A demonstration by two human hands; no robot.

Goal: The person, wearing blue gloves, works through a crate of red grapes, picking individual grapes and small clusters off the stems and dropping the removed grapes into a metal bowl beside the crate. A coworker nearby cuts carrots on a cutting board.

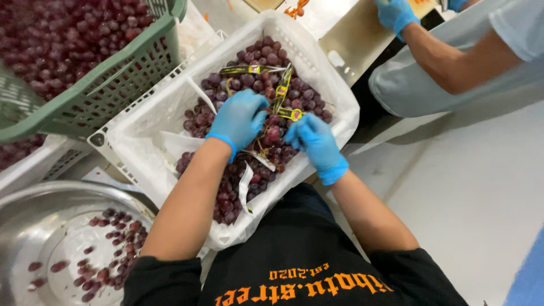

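Both my hands wear blue gloves and reach into a white crate lined with white plastic and filled with red grapes. My left hand is curled down over a bunch of grapes in the crate's middle. My right hand pinches the same bunch just to the right, its fingertips at the stems beside a yellow band tag. More yellow tags lie across the grapes farther back. A strip of white paper hangs among the nearer grapes.
A green crate full of red grapes is tilted at the upper left, above another white crate. A steel bowl with loose grapes sits at the lower left. A co-worker's arm and blue-gloved hand work at a steel surface at the upper right.
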